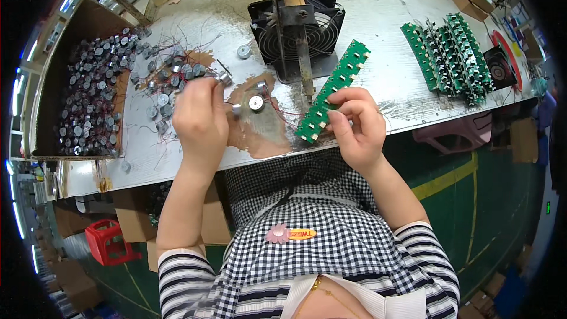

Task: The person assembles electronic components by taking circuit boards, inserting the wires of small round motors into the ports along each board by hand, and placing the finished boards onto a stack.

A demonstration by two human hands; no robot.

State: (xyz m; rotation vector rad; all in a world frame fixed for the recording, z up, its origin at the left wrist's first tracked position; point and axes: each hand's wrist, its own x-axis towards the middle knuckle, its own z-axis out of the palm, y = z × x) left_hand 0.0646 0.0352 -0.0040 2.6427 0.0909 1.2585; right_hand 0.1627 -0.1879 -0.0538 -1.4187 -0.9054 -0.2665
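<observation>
Right hand (361, 129) is touching the board (336, 82), fingers bent; left hand (202, 109) is arching beside the motors (199, 70) — I cannot tell either grip.

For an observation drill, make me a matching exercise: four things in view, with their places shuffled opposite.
Things:
1. single green circuit board
2. red stool
3. black square fan
4. cardboard box of metal cylinders

Places:
A. on the bench, at its left end
B. beyond the hands, near the middle
C. at the right hand's fingertips
D. below bench level, on the left

Pairs: 1-C, 2-D, 3-B, 4-A
</observation>
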